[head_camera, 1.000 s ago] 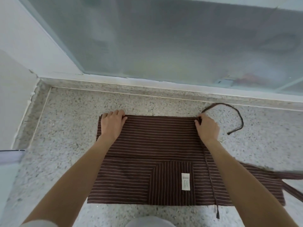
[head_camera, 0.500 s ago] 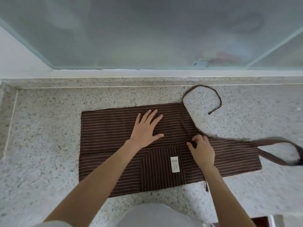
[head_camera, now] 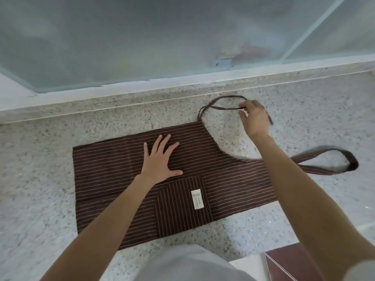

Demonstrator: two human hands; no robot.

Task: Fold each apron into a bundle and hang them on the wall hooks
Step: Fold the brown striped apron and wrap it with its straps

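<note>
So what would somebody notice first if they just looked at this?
Probably the brown striped cloth apron, folded flat in the middle of the speckled stone counter. The left hand presses flat on it, while the right hand pinches the thin brown tie strap near the frosted glass window.

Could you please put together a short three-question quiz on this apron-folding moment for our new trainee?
1. True or false: the left hand lies flat, fingers spread, on the striped apron.
2. What does the right hand pinch? A) the white label B) the thin tie strap C) the wide neck loop
3. What surface does the apron lie on?

Key: 1 true; 2 B; 3 the speckled stone counter.
</note>
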